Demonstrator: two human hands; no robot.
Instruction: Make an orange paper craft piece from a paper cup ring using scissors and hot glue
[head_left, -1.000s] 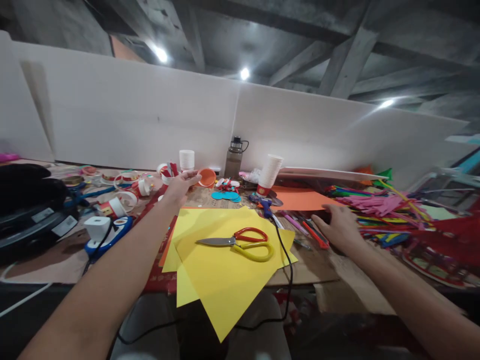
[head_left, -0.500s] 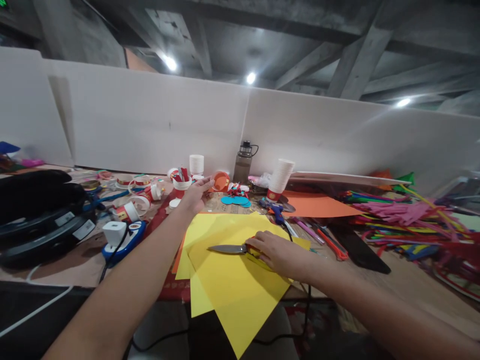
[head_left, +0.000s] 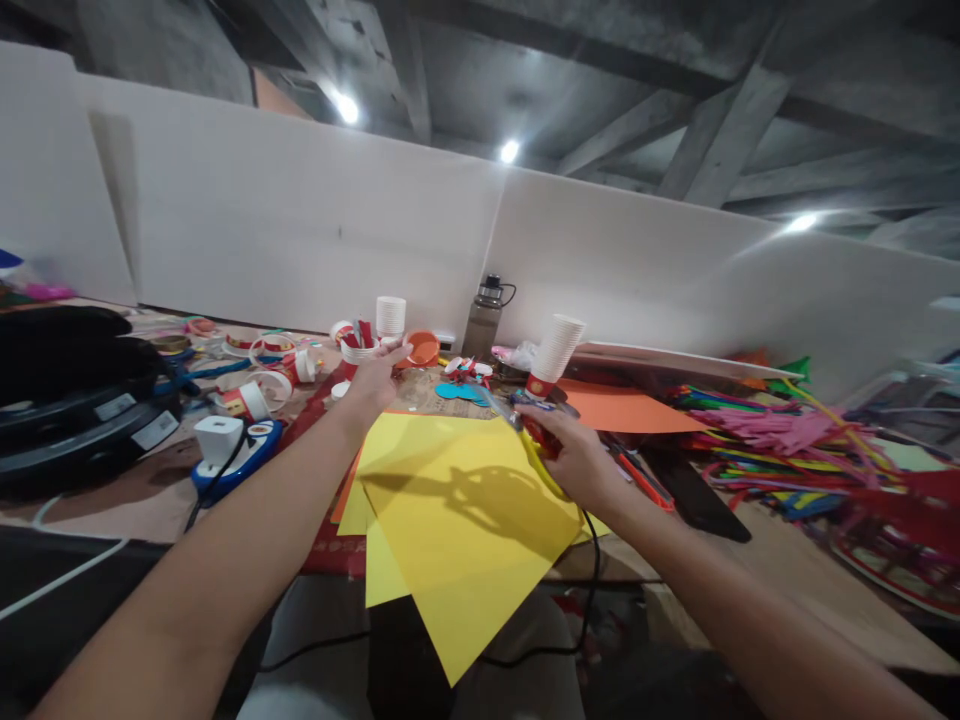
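Note:
My right hand is closed around the yellow-and-red handles of a pair of scissors. Their blades point up and left, raised over the yellow paper, which carries their shadow. At the back left, my left hand has its fingertips at the left edge of an orange round cup-like piece and seems to pinch it; the exact contact is too small to see. Several blue paper discs lie to the right of that piece, with small red and white bits behind them.
A bottle stands near the white partition. Stacked paper cups are right of it, more cups left. Orange paper, a dark phone-like slab and colourful pipe cleaners occupy the right; a blue power strip lies left.
My right hand has lifted the scissors off the yellow paper, swinging the blades upward. My left hand and the orange piece have shifted slightly left. The view has tilted a little.

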